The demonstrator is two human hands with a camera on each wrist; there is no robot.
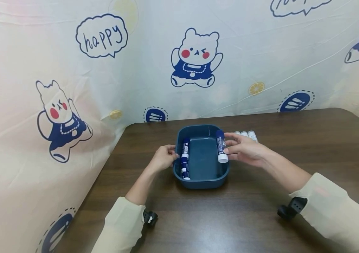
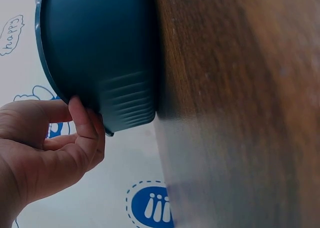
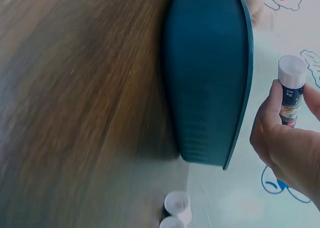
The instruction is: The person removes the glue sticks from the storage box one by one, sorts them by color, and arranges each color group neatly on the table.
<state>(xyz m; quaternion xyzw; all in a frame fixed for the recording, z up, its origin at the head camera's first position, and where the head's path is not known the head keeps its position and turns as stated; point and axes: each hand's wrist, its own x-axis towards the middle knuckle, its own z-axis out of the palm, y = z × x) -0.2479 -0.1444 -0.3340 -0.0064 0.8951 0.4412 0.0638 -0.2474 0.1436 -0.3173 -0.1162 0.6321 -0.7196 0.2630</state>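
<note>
A dark teal plastic basket (image 1: pixel 202 184) stands on the table. My left hand (image 1: pixel 164 157) pinches its left rim between thumb and fingers, as the left wrist view shows close up. In my right hand (image 1: pixel 245 149) is a glue stick (image 1: pixel 222 147) with a dark blue body and a white end, held by thumb and fingers above the basket's right side. The right wrist view shows that glue stick (image 3: pixel 291 91) higher than the basket rim. Inside, along the left wall, one glue stick (image 1: pixel 185 148) lies end to end with another glue stick (image 1: pixel 184 169).
Behind my right hand, several white-ended sticks (image 1: pixel 252 135) stand close together on the brown wooden table (image 1: pixel 179 218), partly hidden by the hand. A pale cloth (image 1: pixel 154 70) with printed cartoon bears hangs behind and to the left of the table.
</note>
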